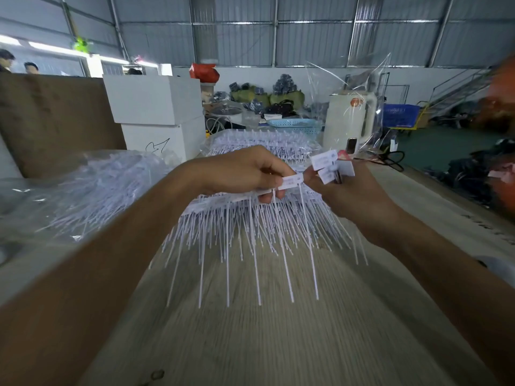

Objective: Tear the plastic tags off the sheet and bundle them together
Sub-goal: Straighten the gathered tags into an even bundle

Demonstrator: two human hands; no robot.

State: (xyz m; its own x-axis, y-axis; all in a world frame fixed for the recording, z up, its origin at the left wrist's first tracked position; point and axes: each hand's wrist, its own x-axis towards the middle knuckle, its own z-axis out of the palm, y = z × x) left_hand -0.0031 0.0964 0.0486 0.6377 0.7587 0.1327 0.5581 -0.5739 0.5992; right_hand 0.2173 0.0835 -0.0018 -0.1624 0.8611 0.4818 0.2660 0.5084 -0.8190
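From the head view, mid-frame, the left hand (245, 171) pinched the flat white head of a single plastic tag (291, 181) between thumb and forefinger, its thin tail hanging down. Just beside it, right of centre, the right hand (351, 193) had its fingers curled around a small bunch of loose white tags (333, 164), heads fanned out above the knuckles. Below both hands, the white sheet of joined plastic tags (239, 218) was held up off the pale wooden tabletop (278, 330), its long stiff tails spreading down like a comb; whether the left hand's lower fingers also carried it could not be told through the blur.

These tags looked featherlight, springy and slick, so the flat head seemed the place to grip, close to the joining strip, for a clean snap. The tails would likely splay and tangle if bunched loosely.

Room was good in the lower frame: open tabletop. Upper centre, a bagged pile of more white tags (262, 143) sat behind the hands, a clear plastic bag of tags (92, 185) crowded the left, and the table edge ran down the right.
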